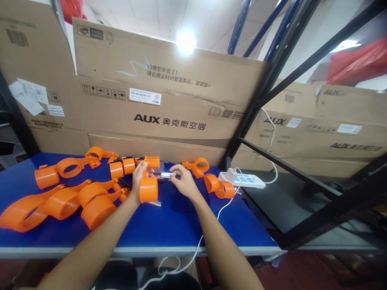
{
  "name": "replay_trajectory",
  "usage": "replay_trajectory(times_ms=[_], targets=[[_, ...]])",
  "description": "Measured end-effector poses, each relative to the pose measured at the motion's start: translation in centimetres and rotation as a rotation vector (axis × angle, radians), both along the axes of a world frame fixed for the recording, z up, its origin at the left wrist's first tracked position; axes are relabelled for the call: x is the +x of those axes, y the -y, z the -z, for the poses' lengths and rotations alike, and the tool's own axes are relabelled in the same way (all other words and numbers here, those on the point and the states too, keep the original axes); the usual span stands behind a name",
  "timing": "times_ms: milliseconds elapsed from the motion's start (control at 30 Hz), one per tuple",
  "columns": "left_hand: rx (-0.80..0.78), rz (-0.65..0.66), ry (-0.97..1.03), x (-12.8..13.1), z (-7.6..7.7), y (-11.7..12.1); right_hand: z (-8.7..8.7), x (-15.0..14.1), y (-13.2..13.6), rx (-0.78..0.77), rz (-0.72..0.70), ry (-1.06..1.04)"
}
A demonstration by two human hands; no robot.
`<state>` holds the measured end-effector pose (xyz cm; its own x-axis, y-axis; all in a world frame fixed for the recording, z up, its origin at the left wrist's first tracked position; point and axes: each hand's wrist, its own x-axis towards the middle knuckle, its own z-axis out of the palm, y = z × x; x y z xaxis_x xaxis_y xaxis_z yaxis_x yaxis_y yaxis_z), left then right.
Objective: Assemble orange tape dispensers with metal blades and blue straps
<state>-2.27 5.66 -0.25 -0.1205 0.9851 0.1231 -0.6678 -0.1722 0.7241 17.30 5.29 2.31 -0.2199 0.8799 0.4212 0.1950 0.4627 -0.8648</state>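
My left hand (pixel 139 177) is closed around an orange plastic part with a short, wide ring (pixel 149 189) at its lower end. Thumb and fingertips of my right hand (pixel 184 181) are pinched at the end of a small, bright silvery-white strip (pixel 166 175). That strip lies between my two hands, beside a dark flat piece (pixel 157 167) behind the orange part. Whether the strip touches the orange part cannot be made out. Under my hands, a pale flat strip (pixel 155 204) rests on the blue tabletop (pixel 136 233).
Several orange ring-shaped parts (pixel 63 201) lie on the left, with more orange parts (pixel 220 187) on the right. A white power strip (pixel 243 179) with a white cable (pixel 219 211) sits at the right edge. Cardboard (pixel 169 100) stands behind; a dark metal frame (pixel 256 94) rises on the right.
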Motion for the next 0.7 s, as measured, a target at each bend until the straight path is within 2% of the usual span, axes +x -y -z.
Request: replay_trajectory(times_ms=[100, 167, 300, 467, 700], targets=[[-0.002, -0.005, -0.03, 0.2, 0.2, 0.1, -0.3, 0.1, -0.4, -0.078, 0.033, -0.297], [-0.001, -0.004, -0.05, 0.4, 0.3, 0.2, -0.4, -0.1, -0.5, -0.098, 0.043, -0.39], [0.003, 0.01, -0.092, 0.7, 0.4, 0.3, -0.4, -0.6, -0.4, -0.13, -0.004, -0.507], [0.006, 0.038, -0.129, 0.9, 0.8, 0.3, 0.3, -1.1, -0.7, -0.11, 0.067, -0.561], [-0.004, 0.06, -0.118, 1.0, 1.3, 0.0, 0.9, -1.6, -0.7, -0.125, -0.028, -0.629]])
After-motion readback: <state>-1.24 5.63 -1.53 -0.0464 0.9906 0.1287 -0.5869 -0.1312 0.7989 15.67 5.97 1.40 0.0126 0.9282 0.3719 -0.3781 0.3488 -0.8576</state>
